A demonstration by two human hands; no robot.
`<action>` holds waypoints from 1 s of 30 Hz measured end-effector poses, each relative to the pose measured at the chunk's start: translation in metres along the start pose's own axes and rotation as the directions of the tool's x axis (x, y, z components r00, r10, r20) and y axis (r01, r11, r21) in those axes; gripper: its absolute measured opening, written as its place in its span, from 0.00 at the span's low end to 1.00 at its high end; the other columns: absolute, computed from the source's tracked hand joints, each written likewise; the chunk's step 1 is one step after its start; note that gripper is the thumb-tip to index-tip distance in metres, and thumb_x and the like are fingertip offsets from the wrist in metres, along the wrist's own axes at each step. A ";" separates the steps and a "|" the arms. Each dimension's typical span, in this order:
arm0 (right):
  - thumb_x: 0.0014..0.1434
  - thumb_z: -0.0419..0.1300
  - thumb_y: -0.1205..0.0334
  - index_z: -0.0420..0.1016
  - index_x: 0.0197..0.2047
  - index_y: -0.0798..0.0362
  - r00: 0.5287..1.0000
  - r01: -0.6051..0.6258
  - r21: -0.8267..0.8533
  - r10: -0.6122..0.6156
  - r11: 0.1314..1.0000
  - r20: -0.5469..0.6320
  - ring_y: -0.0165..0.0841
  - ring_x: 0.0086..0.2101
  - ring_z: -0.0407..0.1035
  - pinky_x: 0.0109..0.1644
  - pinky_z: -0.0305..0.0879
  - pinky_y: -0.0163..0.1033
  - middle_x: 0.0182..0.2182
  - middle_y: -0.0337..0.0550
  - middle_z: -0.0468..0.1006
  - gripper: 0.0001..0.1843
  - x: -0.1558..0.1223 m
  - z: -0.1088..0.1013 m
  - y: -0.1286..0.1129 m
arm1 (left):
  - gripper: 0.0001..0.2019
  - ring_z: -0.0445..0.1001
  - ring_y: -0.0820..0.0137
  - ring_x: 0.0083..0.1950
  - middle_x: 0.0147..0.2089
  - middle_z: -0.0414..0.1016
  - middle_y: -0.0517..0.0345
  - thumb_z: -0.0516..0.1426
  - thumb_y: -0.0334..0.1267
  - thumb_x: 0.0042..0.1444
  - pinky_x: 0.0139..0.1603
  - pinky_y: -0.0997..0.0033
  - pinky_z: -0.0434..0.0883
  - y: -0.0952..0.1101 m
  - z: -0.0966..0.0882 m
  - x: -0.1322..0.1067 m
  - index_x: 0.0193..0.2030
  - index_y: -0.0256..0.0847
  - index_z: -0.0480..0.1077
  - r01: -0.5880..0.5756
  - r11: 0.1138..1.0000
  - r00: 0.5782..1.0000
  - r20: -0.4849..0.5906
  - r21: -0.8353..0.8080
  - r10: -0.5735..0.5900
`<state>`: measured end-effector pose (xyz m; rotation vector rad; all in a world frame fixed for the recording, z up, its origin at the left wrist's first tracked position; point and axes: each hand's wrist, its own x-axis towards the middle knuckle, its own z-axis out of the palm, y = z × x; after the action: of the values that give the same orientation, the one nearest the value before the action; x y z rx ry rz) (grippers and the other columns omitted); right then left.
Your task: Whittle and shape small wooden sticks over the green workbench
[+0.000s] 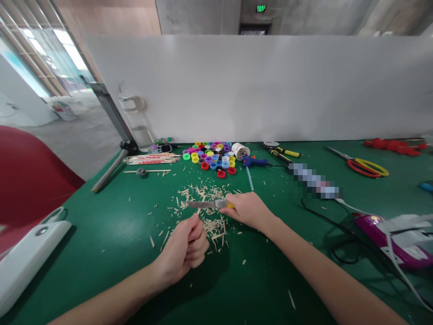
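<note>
Knife (206,204) clamped in right hand (248,210), fingers wrapped tight round yellow handle, blade stretched over wood shavings (211,228) on green table (101,234). Left hand (187,246) balled into a closed fist at near edge of shavings, just under blade tip; anything inside hidden. Coloured caps (209,155) beyond shavings, scissors (367,166) well right of them.

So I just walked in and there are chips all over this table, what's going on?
A person works at the green table. Their right hand grips a knife, blade pointing left above a pile of pale wood slivers. The left hand is closed in a fist just under the blade; what it pinches is too small to tell. Coloured rings, a glue gun and scissors lie farther back, untouched.
</note>
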<state>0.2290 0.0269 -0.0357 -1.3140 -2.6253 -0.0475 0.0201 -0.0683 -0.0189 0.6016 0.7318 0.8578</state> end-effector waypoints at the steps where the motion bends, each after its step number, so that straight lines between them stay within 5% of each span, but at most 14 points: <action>1: 0.64 0.35 0.37 0.65 0.33 0.54 0.999 -0.045 0.012 0.045 0.999 0.001 0.28 0.21 0.60 0.24 0.39 0.36 0.24 0.43 0.73 0.31 0.000 -0.001 0.005 | 0.25 0.40 0.80 0.14 0.13 0.42 0.69 0.48 0.48 0.61 0.12 0.82 0.42 -0.002 0.001 -0.002 0.16 0.41 0.48 -0.011 1.000 1.000 0.017 0.006 0.011; 5: 0.65 0.33 0.40 0.62 0.30 0.53 0.979 -0.195 0.112 0.201 0.974 -0.039 0.26 0.18 0.54 0.23 0.40 0.35 0.18 0.38 0.66 0.29 -0.005 -0.008 0.024 | 0.25 0.41 0.81 0.15 0.14 0.44 0.69 0.49 0.51 0.61 0.12 0.81 0.43 -0.003 0.001 -0.006 0.17 0.41 0.49 -0.046 0.998 0.997 0.064 0.047 0.043; 12: 0.64 0.35 0.40 0.61 0.29 0.53 0.995 0.068 0.245 -0.049 0.967 -0.084 0.26 0.20 0.55 0.24 0.43 0.35 0.20 0.39 0.66 0.29 -0.011 -0.011 0.004 | 0.25 0.41 0.81 0.15 0.14 0.44 0.70 0.52 0.52 0.58 0.12 0.81 0.41 0.004 -0.001 0.002 0.17 0.41 0.50 -0.092 0.987 0.996 0.009 0.131 0.092; 15: 0.64 0.35 0.38 0.62 0.29 0.53 0.992 0.121 0.205 -0.109 0.971 -0.067 0.26 0.20 0.54 0.24 0.41 0.35 0.20 0.38 0.67 0.30 -0.011 -0.010 -0.006 | 0.25 0.42 0.82 0.14 0.14 0.45 0.71 0.54 0.54 0.57 0.12 0.81 0.40 0.001 0.000 0.003 0.18 0.40 0.51 -0.101 0.977 0.995 0.009 0.188 0.101; 30: 0.63 0.32 0.36 0.65 0.33 0.54 1.000 0.001 -0.015 -0.001 1.000 0.023 0.27 0.21 0.60 0.24 0.39 0.36 0.24 0.43 0.72 0.34 0.004 -0.001 0.006 | 0.22 0.39 0.81 0.16 0.16 0.45 0.71 0.48 0.48 0.63 0.14 0.79 0.40 0.002 -0.002 0.005 0.20 0.41 0.50 -0.063 0.981 0.986 -0.144 0.182 0.090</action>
<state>0.2319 0.0331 -0.0342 -1.3260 -2.6503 -0.0529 0.0199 -0.0623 -0.0206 0.7320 0.9344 0.9227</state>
